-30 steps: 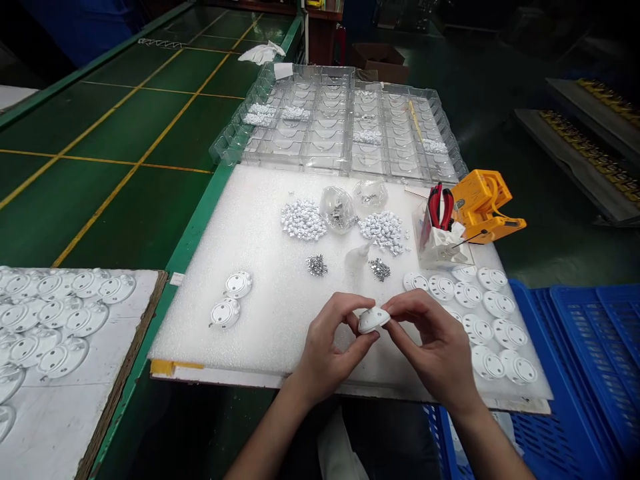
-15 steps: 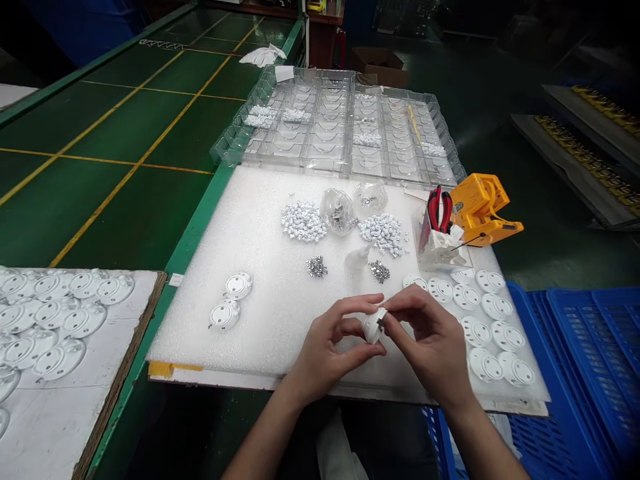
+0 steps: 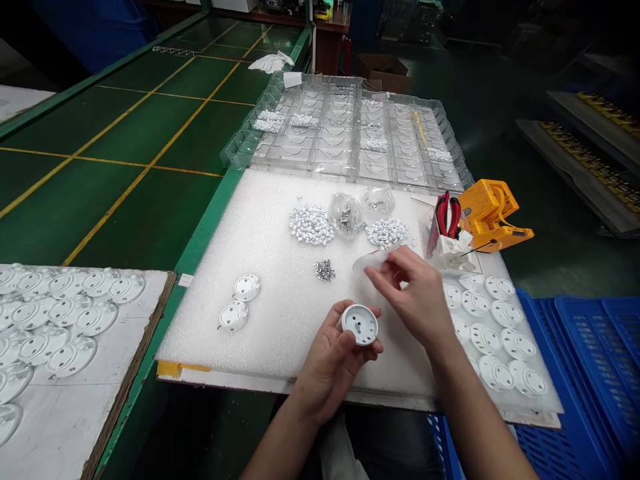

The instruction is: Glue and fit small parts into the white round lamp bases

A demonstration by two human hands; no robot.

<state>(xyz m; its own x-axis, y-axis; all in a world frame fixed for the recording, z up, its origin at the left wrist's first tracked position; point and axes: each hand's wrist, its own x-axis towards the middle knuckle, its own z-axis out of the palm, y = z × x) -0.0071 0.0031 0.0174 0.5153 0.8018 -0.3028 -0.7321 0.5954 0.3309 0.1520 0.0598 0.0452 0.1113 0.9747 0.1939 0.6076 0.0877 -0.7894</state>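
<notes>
My left hand (image 3: 334,357) is closed around a round white plastic cup-shaped part (image 3: 360,325), its hollow side with several small holes facing up. Above and right of it, my right hand (image 3: 413,290) has its fingers curled around a translucent white squeeze bottle (image 3: 364,264), which looks tilted; the fingers partly hide it. A small heap of metal pieces (image 3: 325,270) lies left of the bottle. Behind stand two piles of small white parts (image 3: 311,225) and two clear bags with metal pieces (image 3: 346,217). A second metal heap is hidden by my right hand.
Round white parts (image 3: 485,339) stand in rows at the right, two more (image 3: 233,315) at the left. A clear box (image 3: 447,253) holds red-handled pliers (image 3: 447,215) beside a yellow tape dispenser (image 3: 493,215). Clear compartment trays (image 3: 345,127) lie behind; blue crates (image 3: 595,333) stand at right.
My right hand has left the white part and moved up to the bottle. My left hand now holds the part alone, lower and turned hollow side up. The camera view has shifted slightly.
</notes>
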